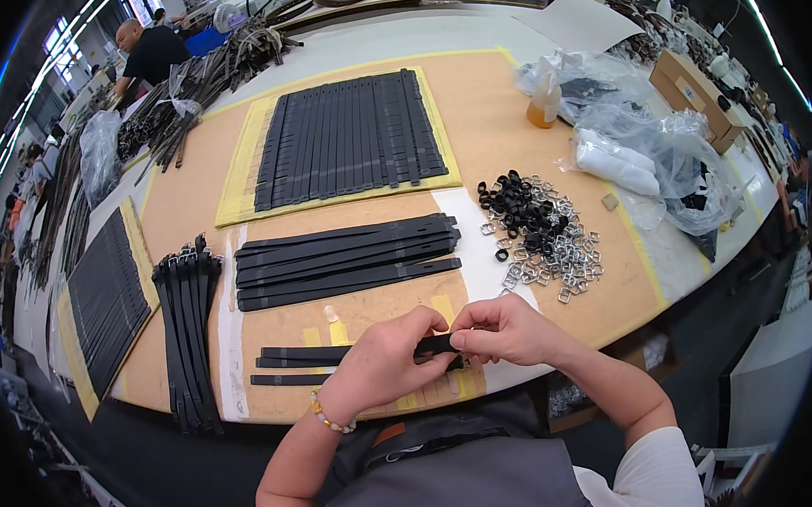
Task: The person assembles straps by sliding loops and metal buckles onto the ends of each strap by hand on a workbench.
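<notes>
Close to the near table edge, my left hand [388,351] is closed round a flat black strap [436,344]. My right hand [508,331] pinches the same strap near its right end, thumb on top. Whatever small part may sit between the fingertips is hidden. Loose black straps [292,357] lie partly under my left hand. Farther off rests a stack of similar black straps [346,257]. To the right of it is a pile of silver metal buckles [562,259], mixed with small black loops [518,206].
A yellow-edged board [451,150] bears a row of black straps. A second board [84,385] stands at the left, beside a bundle of buckled straps [187,320]. Back right are a bottle of amber liquid [543,109], plastic bags [695,160] and a cardboard box [692,96].
</notes>
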Available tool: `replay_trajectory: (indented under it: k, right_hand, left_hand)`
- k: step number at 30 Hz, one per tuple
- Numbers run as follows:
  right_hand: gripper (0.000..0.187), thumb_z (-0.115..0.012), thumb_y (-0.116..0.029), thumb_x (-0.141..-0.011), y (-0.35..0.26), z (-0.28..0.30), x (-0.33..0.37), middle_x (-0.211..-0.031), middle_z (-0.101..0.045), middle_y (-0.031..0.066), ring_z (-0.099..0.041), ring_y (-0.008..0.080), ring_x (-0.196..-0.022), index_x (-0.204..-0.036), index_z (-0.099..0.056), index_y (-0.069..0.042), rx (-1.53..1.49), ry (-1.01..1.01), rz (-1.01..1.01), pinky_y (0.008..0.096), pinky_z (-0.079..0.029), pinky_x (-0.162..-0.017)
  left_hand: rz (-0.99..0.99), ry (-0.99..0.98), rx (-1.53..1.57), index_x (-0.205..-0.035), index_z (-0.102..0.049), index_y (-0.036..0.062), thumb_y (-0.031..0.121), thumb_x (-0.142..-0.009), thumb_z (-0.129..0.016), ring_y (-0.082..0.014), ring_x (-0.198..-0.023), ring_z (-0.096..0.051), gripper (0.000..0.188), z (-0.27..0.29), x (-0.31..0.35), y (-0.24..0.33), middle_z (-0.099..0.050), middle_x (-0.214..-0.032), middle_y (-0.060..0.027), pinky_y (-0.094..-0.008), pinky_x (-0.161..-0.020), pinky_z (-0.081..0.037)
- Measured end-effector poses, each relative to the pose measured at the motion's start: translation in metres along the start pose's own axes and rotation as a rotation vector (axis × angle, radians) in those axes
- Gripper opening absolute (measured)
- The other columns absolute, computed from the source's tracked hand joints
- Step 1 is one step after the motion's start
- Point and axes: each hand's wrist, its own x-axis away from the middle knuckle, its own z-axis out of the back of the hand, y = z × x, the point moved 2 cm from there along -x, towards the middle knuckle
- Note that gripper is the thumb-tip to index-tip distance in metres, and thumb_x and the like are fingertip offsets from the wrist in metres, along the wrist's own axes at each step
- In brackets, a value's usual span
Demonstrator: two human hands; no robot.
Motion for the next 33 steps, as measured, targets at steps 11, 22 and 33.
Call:
replay_trajectory:
  k: [11, 22, 33]
  right_hand:
    - [0.028, -0.073, -0.028, -0.1, 0.007, 0.003, -0.005, -0.087, -0.071, 0.0014, -0.064, 0.006, -0.073, -0.107, -0.074, -0.001, -0.029, -0.036, 0.035, 0.0248, -0.053, -0.065]
    - [0.028, -0.074, -0.028, -0.1, 0.01, 0.003, -0.006, -0.081, -0.068, -0.0001, -0.061, 0.0053, -0.07, -0.103, -0.072, 0.0, -0.07, -0.037, 0.024, 0.0238, -0.05, -0.062]
    - [0.026, -0.074, -0.027, -0.099, 0.007, -0.004, -0.006, -0.079, -0.069, 0.0007, -0.059, 0.005, -0.069, -0.1, -0.072, 0.0, 0.023, 0.034, 0.064, 0.0244, -0.048, -0.061]
  left_hand:
    - [0.001, -0.048, 0.005, -0.1, -0.064, -0.0008, 0.01, -0.084, -0.075, -0.033, -0.083, -0.074, 0.022, 0.005, -0.003, -0.006, -0.072, -0.09, -0.0181, -0.0382, -0.076, -0.06]
    - [0.002, -0.054, 0.0, -0.1, -0.065, -0.0018, 0.009, -0.083, -0.074, -0.0332, -0.084, -0.075, 0.022, 0.003, -0.004, -0.01, -0.073, -0.09, -0.0187, -0.0382, -0.077, -0.06]
    - [-0.051, -0.031, -0.031, -0.101, -0.068, 0.0011, 0.009, -0.082, -0.08, -0.0186, -0.076, -0.072, 0.024, 0.002, -0.004, -0.014, -0.072, -0.087, -0.01, -0.0302, -0.068, -0.059]
